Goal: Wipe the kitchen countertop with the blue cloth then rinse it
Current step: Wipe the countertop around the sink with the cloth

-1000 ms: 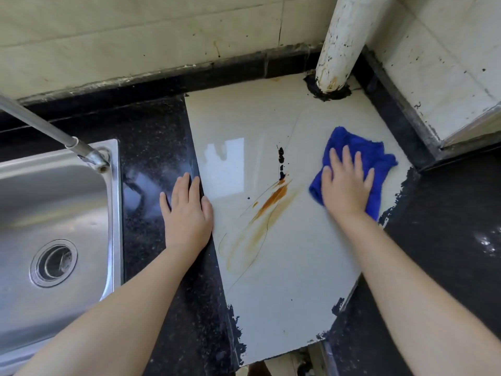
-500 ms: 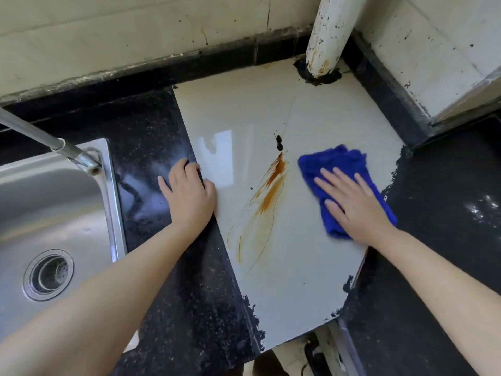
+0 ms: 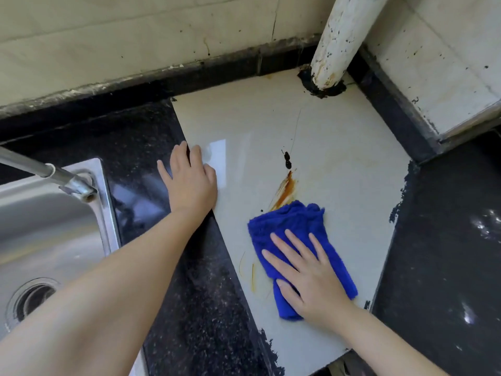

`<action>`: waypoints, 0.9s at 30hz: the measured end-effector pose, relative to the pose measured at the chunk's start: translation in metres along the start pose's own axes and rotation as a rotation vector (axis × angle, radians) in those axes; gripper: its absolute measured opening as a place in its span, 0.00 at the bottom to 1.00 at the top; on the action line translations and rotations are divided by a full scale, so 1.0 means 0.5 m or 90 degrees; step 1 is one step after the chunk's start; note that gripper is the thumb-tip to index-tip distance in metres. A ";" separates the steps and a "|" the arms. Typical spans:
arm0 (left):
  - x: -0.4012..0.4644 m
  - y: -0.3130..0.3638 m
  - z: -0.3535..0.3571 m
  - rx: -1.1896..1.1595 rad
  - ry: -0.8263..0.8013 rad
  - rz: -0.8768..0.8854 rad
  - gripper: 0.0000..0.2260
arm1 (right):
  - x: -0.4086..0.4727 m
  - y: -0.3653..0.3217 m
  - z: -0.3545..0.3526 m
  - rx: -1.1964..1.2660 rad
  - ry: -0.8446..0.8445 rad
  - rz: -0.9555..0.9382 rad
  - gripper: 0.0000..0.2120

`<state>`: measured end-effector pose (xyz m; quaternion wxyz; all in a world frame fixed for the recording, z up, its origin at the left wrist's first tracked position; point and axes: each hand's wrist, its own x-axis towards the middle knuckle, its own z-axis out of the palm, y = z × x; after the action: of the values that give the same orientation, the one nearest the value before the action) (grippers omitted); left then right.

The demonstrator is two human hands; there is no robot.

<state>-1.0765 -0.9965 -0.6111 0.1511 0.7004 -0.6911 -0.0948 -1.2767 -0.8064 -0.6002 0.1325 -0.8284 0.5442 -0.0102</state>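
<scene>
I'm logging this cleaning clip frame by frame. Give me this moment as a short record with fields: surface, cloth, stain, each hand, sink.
surface: glossy cream tile slab set between black speckled stone counter sections
cloth: crumpled blue microfibre cloth lying on the slab, covering the stain's lower end
stain: orange-brown streak, partly exposed above the cloth
right hand: flat, fingers spread, pressing the cloth
left hand: flat, resting on the slab's left edge
sink: stainless steel basin at left, metal tap spout above it

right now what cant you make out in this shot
Head view:
- Part of the orange stain: under the blue cloth.
- Cloth's middle: covered by the right hand.
- Faucet base: cut off by the left edge.
- Sink drain: partly behind the left forearm.
</scene>
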 end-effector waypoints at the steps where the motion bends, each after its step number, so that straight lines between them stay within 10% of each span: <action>1: 0.001 -0.001 0.001 -0.001 0.001 0.001 0.19 | 0.024 0.030 -0.011 0.010 -0.021 -0.062 0.23; 4: 0.003 -0.003 0.005 0.008 0.008 -0.004 0.19 | 0.153 0.140 -0.048 0.000 -0.039 -0.107 0.23; 14: 0.004 -0.004 0.007 0.019 -0.002 -0.008 0.19 | 0.207 0.268 -0.087 0.075 0.173 0.486 0.21; 23: 0.006 0.001 0.004 0.009 -0.005 -0.011 0.20 | 0.023 0.051 -0.025 -0.010 0.026 0.051 0.21; 27: 0.006 0.002 0.004 0.004 0.001 -0.009 0.19 | 0.129 0.236 -0.070 -0.035 0.069 0.223 0.27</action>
<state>-1.0779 -0.9999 -0.6122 0.1484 0.7057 -0.6865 -0.0931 -1.3620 -0.9159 -0.6018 0.0799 -0.7224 0.6866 -0.0164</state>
